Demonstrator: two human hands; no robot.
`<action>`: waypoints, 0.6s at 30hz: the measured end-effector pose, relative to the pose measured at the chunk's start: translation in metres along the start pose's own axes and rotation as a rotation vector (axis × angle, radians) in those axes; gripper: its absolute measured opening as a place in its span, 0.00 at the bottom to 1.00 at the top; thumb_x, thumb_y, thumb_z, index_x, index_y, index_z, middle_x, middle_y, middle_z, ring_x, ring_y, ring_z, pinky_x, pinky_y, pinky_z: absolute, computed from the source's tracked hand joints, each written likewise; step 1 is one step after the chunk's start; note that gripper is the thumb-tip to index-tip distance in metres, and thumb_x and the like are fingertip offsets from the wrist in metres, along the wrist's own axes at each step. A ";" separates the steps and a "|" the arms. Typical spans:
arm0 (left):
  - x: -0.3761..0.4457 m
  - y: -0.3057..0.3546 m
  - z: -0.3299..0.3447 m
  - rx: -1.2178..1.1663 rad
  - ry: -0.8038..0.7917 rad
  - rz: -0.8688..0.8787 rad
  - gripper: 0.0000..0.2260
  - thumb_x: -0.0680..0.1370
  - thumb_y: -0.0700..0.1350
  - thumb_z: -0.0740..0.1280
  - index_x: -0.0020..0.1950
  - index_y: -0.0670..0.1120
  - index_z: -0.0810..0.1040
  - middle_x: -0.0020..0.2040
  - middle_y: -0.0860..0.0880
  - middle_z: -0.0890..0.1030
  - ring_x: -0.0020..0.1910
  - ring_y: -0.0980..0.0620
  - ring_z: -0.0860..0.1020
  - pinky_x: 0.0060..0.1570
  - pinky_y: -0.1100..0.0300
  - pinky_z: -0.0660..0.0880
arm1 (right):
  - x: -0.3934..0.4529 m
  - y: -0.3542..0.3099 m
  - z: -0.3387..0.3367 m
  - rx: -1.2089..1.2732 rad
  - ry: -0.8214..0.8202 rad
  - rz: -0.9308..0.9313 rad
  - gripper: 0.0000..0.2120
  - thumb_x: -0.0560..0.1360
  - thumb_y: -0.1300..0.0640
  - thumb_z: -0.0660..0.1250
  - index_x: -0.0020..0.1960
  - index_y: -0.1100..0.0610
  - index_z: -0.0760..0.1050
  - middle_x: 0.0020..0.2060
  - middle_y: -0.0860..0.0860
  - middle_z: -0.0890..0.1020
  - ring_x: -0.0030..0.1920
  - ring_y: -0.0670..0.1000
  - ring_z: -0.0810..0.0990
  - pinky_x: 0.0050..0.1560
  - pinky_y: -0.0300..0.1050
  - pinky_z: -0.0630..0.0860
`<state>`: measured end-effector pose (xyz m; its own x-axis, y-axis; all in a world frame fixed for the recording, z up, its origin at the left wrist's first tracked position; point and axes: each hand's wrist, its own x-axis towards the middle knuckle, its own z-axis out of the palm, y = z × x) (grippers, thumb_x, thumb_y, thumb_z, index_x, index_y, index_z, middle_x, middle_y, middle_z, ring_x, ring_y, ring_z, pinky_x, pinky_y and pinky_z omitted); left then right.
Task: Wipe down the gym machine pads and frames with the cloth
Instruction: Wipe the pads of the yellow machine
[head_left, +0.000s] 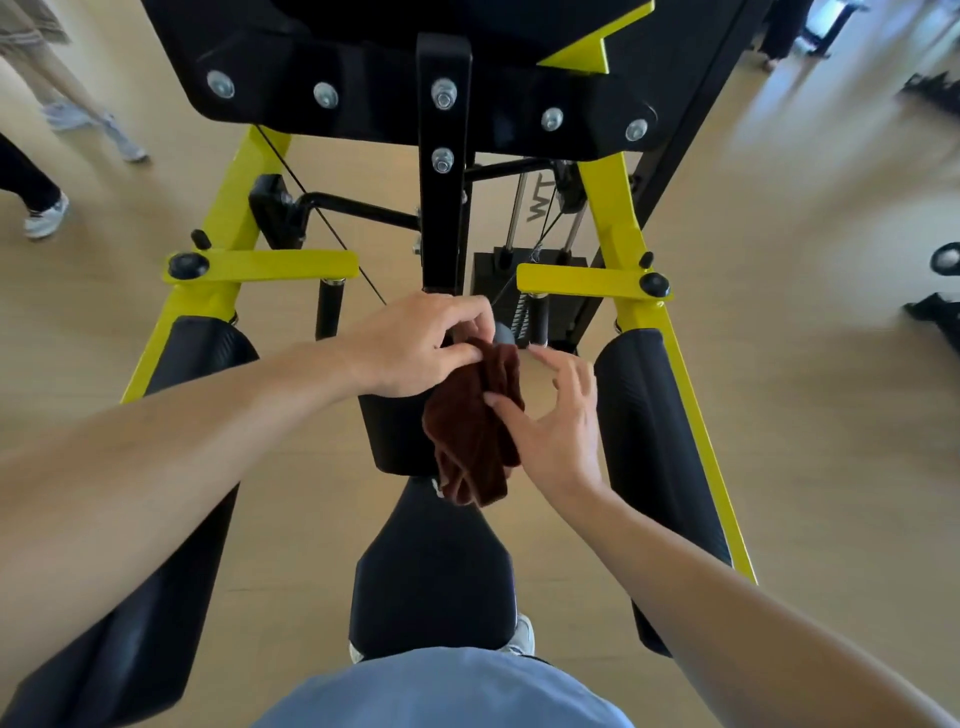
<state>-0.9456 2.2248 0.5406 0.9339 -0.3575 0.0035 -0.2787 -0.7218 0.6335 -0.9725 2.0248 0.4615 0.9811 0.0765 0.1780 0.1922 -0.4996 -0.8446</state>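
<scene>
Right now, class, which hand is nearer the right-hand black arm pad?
Right. The right hand is beside the black arm pad; the left hand is farther off, pinching the brown cloth.

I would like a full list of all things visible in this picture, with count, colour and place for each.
dark brown terry cloth: one, hanging at centre, above the seat.
black padded seat: one, bottom centre.
black padded arm rollers: two, left and right sides.
yellow steel frame legs: two, slanting on either side.
black bolted top plate: one, top.
black weight stack: one, behind centre.
beige wooden floor: all around.
white sneakers: bystanders', upper left.
left hand: pinches the cloth's top.
right hand: fingers spread; thumb touches cloth.
</scene>
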 end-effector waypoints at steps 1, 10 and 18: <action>-0.001 0.003 -0.001 -0.041 -0.001 -0.002 0.03 0.81 0.46 0.67 0.50 0.54 0.76 0.44 0.56 0.80 0.44 0.55 0.79 0.41 0.62 0.72 | 0.000 -0.003 0.001 -0.001 0.022 -0.035 0.18 0.75 0.52 0.77 0.62 0.49 0.78 0.61 0.43 0.76 0.65 0.48 0.73 0.67 0.52 0.74; 0.019 0.034 -0.044 -0.170 0.288 0.037 0.03 0.83 0.43 0.62 0.56 0.47 0.74 0.38 0.51 0.79 0.33 0.62 0.73 0.36 0.71 0.67 | 0.046 -0.064 -0.020 0.182 0.082 -0.173 0.05 0.84 0.58 0.64 0.59 0.54 0.76 0.48 0.44 0.81 0.48 0.39 0.79 0.48 0.30 0.72; 0.030 -0.031 -0.044 0.136 0.091 -0.407 0.20 0.79 0.37 0.64 0.70 0.49 0.70 0.63 0.49 0.78 0.59 0.49 0.77 0.58 0.56 0.74 | 0.074 -0.037 -0.005 0.000 -0.359 0.381 0.39 0.75 0.27 0.59 0.81 0.43 0.59 0.77 0.49 0.68 0.76 0.55 0.66 0.76 0.58 0.64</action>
<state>-0.8996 2.2624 0.5554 0.9879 0.0215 -0.1536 0.0950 -0.8668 0.4895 -0.9071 2.0440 0.5084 0.9280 0.1801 -0.3262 -0.1800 -0.5499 -0.8156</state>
